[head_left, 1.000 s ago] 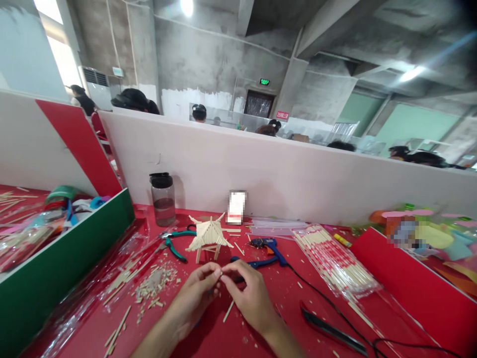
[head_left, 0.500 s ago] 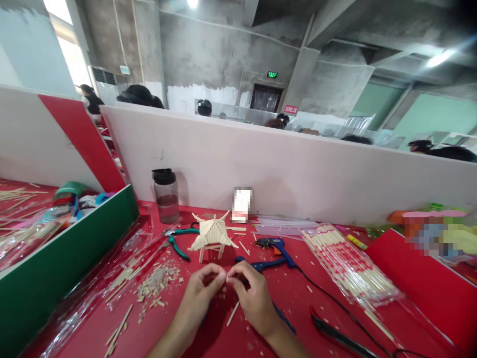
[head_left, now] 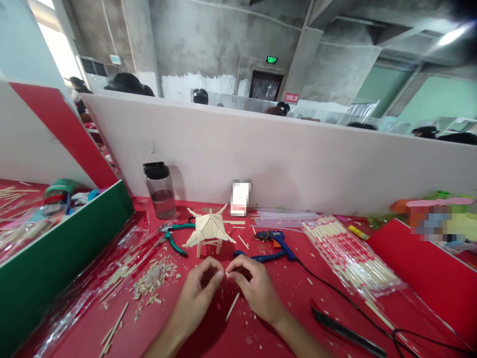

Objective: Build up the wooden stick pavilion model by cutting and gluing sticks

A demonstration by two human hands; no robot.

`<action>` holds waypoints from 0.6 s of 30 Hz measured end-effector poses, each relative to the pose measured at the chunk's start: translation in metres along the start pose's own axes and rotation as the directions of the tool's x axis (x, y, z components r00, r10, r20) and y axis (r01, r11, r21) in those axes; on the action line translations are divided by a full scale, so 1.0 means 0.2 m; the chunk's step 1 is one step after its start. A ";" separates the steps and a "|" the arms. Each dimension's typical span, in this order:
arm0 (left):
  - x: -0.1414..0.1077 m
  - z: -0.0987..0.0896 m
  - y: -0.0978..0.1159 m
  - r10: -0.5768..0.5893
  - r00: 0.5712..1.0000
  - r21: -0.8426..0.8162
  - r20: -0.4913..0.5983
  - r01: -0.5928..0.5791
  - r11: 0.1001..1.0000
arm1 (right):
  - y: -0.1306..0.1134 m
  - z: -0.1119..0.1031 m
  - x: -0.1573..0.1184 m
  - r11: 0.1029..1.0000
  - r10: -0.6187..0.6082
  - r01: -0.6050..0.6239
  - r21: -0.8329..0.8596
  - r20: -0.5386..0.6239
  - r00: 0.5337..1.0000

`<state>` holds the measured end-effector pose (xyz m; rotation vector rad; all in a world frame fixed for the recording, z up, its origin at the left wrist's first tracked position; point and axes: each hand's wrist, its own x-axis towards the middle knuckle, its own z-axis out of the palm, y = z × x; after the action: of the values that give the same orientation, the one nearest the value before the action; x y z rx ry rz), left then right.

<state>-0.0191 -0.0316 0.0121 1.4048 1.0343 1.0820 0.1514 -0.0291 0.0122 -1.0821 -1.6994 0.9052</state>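
My left hand (head_left: 201, 291) and my right hand (head_left: 257, 288) meet above the red table, thumbs and forefingers pinched tip to tip. Something small and pale, too tiny to make out, shows at the fingertips. Just beyond them stands a little pavilion model (head_left: 210, 231) built of thin wooden sticks, with a sloping roof and legs. To its left lie green-handled pliers (head_left: 177, 238). A blue glue gun (head_left: 285, 246) with a black cord rests to the right. One loose stick (head_left: 232, 306) lies beneath my hands.
Wood scraps (head_left: 156, 278) are heaped on the left. A water bottle (head_left: 160, 191) stands by the white partition (head_left: 298, 164). Bagged sticks (head_left: 350, 253), a black-bladed tool (head_left: 346, 330) and a red divider (head_left: 425, 278) lie right; a green divider (head_left: 74, 248) is left.
The view has shifted slightly, so the table items sit a little differently in the picture. Both hands keep their fingertip pinch, with only slight finger movement.
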 end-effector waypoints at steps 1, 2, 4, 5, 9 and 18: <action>0.00 0.00 0.00 0.005 1.000 0.002 -0.003 -0.005 1.000 | -0.01 0.00 0.00 1.000 -0.002 0.002 -0.006 -0.003 1.000; 0.00 0.00 0.01 0.007 1.000 0.004 -0.008 -0.007 1.000 | -0.01 0.00 0.01 1.000 -0.001 0.001 -0.009 -0.009 1.000; -0.01 0.00 0.02 0.017 0.999 0.014 -0.028 -0.017 1.000 | -0.03 0.01 0.01 1.000 0.005 -0.006 -0.012 -0.025 1.000; -0.01 -0.01 0.02 0.025 0.999 0.023 -0.036 -0.025 0.999 | -0.04 0.02 0.01 1.000 0.010 -0.010 -0.013 -0.034 0.999; -0.01 -0.02 0.03 0.070 0.997 0.068 -0.043 -0.067 0.995 | -0.06 0.05 0.01 0.999 0.037 -0.038 -0.015 -0.053 0.998; 0.02 -0.03 -0.03 0.026 0.998 -0.070 -0.062 -0.030 0.997 | -0.05 0.12 0.01 0.976 0.151 -0.145 0.164 -0.024 0.988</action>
<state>-0.0247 -0.0262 0.0070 1.3402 1.0125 1.1776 0.1262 -0.0329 0.0146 -1.1188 -1.5023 1.0924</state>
